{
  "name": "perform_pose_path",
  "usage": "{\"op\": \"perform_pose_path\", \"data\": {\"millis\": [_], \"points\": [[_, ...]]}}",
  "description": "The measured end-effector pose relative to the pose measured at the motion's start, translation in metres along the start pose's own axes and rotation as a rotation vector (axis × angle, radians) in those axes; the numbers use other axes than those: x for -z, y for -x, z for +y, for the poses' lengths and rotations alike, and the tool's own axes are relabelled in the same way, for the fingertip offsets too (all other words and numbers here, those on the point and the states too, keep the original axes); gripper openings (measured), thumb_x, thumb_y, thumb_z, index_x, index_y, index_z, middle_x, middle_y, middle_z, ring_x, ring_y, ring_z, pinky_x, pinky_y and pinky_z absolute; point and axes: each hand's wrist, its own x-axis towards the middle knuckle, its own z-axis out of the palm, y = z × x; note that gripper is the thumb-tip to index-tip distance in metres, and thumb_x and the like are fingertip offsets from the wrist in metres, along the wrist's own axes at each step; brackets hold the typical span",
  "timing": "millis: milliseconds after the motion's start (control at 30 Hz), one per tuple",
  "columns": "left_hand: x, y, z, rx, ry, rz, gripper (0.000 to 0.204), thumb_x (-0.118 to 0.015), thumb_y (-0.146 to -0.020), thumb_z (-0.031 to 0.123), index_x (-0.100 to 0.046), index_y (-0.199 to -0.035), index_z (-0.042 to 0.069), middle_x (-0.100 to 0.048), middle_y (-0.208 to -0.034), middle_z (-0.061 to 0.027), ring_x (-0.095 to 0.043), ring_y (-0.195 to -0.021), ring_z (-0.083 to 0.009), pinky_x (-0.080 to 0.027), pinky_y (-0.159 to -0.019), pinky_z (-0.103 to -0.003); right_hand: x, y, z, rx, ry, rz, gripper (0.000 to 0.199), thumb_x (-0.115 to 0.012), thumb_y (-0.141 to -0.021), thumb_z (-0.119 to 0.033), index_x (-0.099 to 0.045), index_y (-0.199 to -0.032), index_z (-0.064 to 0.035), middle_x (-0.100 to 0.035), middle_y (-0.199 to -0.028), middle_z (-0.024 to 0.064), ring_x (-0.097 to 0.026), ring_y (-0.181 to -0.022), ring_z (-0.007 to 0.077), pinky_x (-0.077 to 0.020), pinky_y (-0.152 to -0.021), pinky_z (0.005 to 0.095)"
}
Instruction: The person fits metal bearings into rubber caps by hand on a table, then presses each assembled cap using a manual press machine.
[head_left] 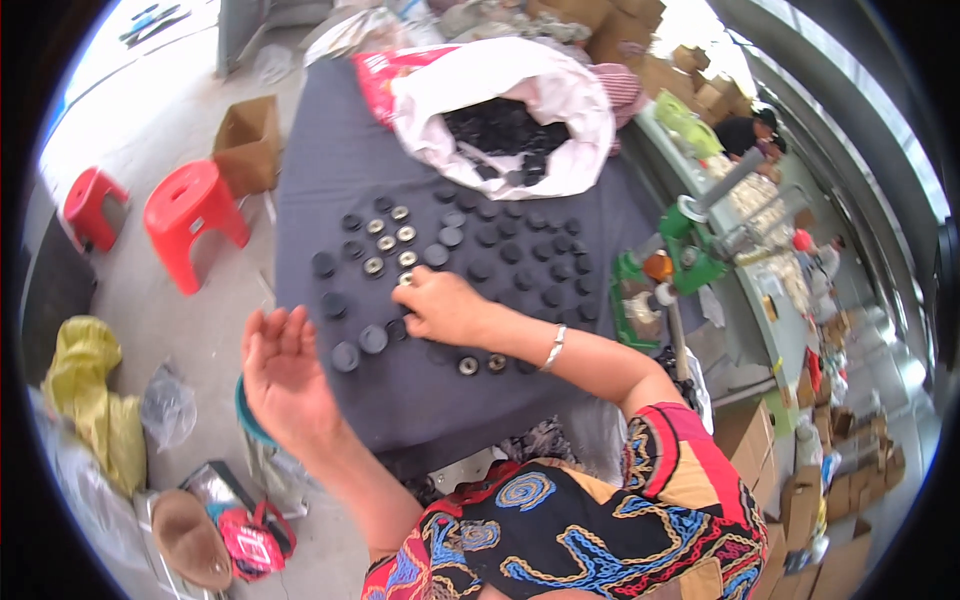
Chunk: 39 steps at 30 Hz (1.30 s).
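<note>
My left hand [290, 385] is raised palm up beside the table's left edge, its fingers stretched out and holding nothing. Over the dark grey tablecloth [400, 400], my right hand [440, 307] pinches with thumb and fingers at a small round black disc with a metal centre [405, 280]; the fingers partly hide it. More discs with metal centres [407, 234] lie just beyond. Plain black discs [479, 271] spread in loose rows to the right, and larger dark ones [373, 339] sit between my two hands.
A white sack [590, 125] of black pieces lies open at the table's far end. A green hand press [690, 250] stands at the right edge. Red stools [190, 215] and a cardboard box [246, 145] are on the floor at left. People [745, 135] work far right.
</note>
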Motion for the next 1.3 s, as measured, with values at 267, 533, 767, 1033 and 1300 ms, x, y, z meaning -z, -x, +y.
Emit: {"op": "perform_pose_path", "data": {"millis": [267,533,767,1033,1300], "points": [[0.003,-0.002,-0.002,0.046,0.009,-0.004,0.031,-0.048,-0.096,0.016,-0.053,-0.121,-0.002,-0.063,-0.107,-0.0142,-0.061,-0.101,-0.0288,-0.048,-0.088,-0.038,0.005,0.010,-0.006,0.008,-0.149,0.145,0.021,-0.061,-0.068,-0.005,-0.049,-0.085,-0.0035,-0.051,-0.088,0.0147,-0.058,-0.076,0.0357,-0.0499,-0.064,0.0433],[-0.005,-0.003,-0.011,0.045,-0.073,0.063,0.031,-0.048,-0.096,0.017,-0.053,-0.121,-0.001,-0.062,-0.107,-0.0123,-0.059,-0.102,-0.0263,-0.046,-0.088,-0.037,0.019,0.009,0.003,-0.079,0.018,-0.151,0.021,-0.062,-0.072,-0.010,-0.062,-0.092,-0.0022,-0.058,-0.095,0.0160,-0.061,-0.086,0.0330,-0.0494,-0.078,0.0451],[0.011,0.001,0.002,0.009,-0.001,0.011,0.030,-0.050,-0.094,0.016,-0.056,-0.118,0.000,-0.066,-0.104,-0.0153,-0.064,-0.099,-0.0318,-0.052,-0.086,-0.040,0.014,-0.005,0.005,0.000,-0.130,-0.246,0.030,-0.064,-0.070,-0.013,-0.064,-0.098,-0.0018,-0.060,-0.093,0.0183,-0.060,-0.093,0.0345,-0.0493,-0.081,0.0427],[-0.013,0.004,-0.007,-0.032,-0.025,0.082,0.028,-0.049,-0.094,0.015,-0.055,-0.116,-0.002,-0.064,-0.105,-0.0171,-0.062,-0.099,-0.0339,-0.049,-0.087,-0.043,0.049,-0.035,0.009,-0.090,-0.238,-0.062,0.030,-0.066,-0.070,-0.007,-0.062,-0.098,-0.0010,-0.059,-0.093,0.0160,-0.061,-0.087,0.0322,-0.0502,-0.081,0.0385],[-0.014,0.004,-0.001,-0.041,-0.055,0.111,0.028,-0.047,-0.095,0.016,-0.054,-0.116,-0.003,-0.062,-0.105,-0.0172,-0.061,-0.100,-0.0335,-0.047,-0.089,-0.043,0.017,-0.078,0.013,-0.010,-0.106,-0.112,0.030,-0.068,-0.071,-0.007,-0.062,-0.100,0.0014,-0.059,-0.099,0.0170,-0.061,-0.092,0.0347,-0.0496,-0.083,0.0400]]}}
